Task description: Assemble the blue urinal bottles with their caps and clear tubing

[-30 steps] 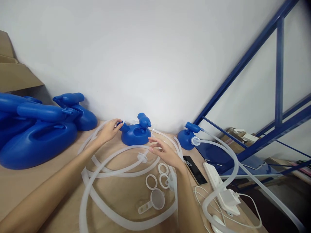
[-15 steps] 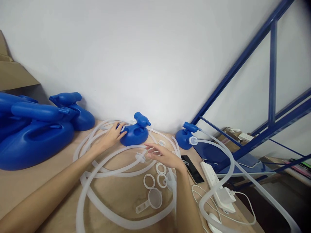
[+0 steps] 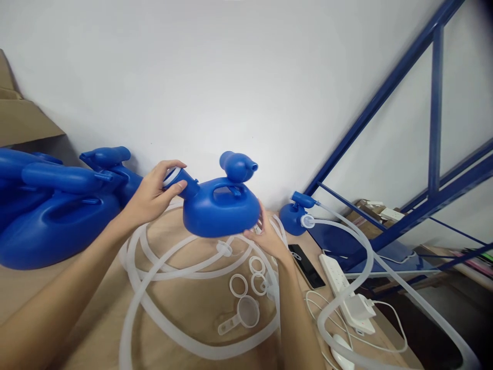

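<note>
A blue plastic urinal bottle [image 3: 219,213] is held up above the table between both hands. My left hand [image 3: 152,192] grips its open neck, where a white ring shows at the mouth. My right hand [image 3: 267,234] holds the rounded base end, thumb low on the side. A second blue piece with a small spout [image 3: 239,167] sits on top of the bottle's handle. Under the bottle lie coils of clear tubing [image 3: 185,347], a strainer-like clear cap with a strap [image 3: 247,311] and several white rings [image 3: 239,285].
Several more blue bottles [image 3: 69,221] stand at left by a cardboard box [image 3: 26,118]. On the right are another blue bottle [image 3: 290,218] with tubes attached, a phone [image 3: 308,267], a power strip [image 3: 342,288] and a blue metal frame [image 3: 433,118].
The bottle has been lifted off the table toward me. My left hand has moved with it by the neck, and my right hand has come onto its base end.
</note>
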`<state>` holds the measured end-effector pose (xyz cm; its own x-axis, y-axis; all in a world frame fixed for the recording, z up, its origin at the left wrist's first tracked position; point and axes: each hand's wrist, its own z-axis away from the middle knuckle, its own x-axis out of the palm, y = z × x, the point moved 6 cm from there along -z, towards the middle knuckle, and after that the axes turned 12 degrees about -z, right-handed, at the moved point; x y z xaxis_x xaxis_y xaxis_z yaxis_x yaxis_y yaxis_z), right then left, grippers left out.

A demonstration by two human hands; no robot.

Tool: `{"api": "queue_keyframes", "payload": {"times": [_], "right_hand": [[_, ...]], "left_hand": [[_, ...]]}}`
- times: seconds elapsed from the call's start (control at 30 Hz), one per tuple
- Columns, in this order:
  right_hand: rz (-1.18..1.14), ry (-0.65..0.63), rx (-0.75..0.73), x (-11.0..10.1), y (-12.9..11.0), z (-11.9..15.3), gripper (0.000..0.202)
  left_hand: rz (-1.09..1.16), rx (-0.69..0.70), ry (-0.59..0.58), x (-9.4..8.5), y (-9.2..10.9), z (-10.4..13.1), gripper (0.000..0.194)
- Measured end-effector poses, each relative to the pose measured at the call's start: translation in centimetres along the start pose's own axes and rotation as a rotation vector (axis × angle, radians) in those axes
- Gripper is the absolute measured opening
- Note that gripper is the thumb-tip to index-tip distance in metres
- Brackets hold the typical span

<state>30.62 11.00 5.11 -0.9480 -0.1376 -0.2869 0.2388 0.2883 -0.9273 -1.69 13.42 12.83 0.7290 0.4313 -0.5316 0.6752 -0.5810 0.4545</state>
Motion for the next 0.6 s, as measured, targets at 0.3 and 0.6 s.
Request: {"api": "queue_keyframes", "payload": {"times": [0.3,0.6], "right_hand": [[-0.21,0.14,-0.33,0.5,-2.9,0.2,0.146],[0.211,0.114,-0.073,0.3,-3.6,0.7,0.138]], "left_hand": [[0.226,-0.064,0.065,-1.4,1.9,1.0,0.064],[0.194,-0.029,0.137,-1.5,1.9,1.5,0.059]]}}
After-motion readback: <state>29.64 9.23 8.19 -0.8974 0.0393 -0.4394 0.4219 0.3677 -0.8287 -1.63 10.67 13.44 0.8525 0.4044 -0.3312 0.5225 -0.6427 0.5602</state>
